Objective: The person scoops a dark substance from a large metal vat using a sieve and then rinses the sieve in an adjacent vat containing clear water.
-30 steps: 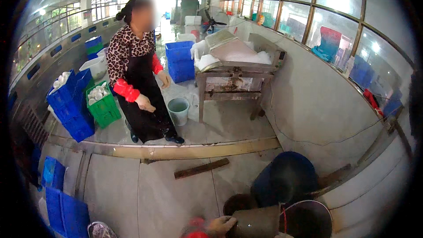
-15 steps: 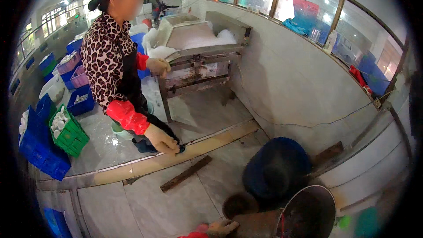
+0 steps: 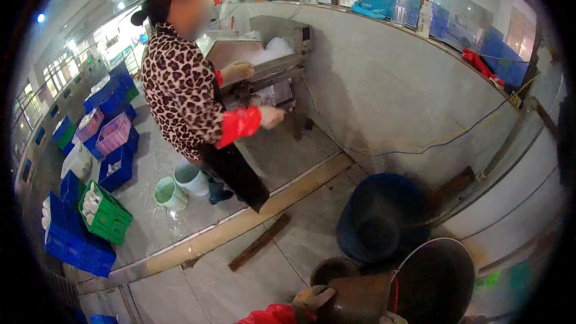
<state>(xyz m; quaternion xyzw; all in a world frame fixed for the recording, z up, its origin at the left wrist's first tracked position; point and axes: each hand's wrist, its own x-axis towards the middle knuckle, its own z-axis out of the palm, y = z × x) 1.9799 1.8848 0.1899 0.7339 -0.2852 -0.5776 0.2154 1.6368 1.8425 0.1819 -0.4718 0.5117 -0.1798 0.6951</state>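
A brown bucket (image 3: 360, 299) lies tipped at the lower right, its wide dark mouth turned to the right. My left hand (image 3: 312, 297), in a beige glove below a red sleeve, grips its closed end. Only some gloved fingers of my right hand (image 3: 393, 318) show at the lower edge, on the bucket's rim; the remainder of that hand is out of the picture. A red strip, perhaps part of a handle, hangs by the rim. Just behind stands a small dark brown pot (image 3: 333, 270), beside a large dark blue tub (image 3: 384, 216).
A co-worker (image 3: 186, 90) with red sleeves and gloves stands beyond a low tiled ledge (image 3: 240, 228). Behind are a foam-topped machine (image 3: 270, 66), a white bucket (image 3: 191, 178) and a green bucket (image 3: 171, 194). Crates (image 3: 105, 213) line the left. A wooden strip (image 3: 259, 243) lies on the floor.
My view has shifted. My left hand now shows more fully against the bucket, and my right fingers have come into sight. The co-worker has turned toward the machine and raised the lowered arm.
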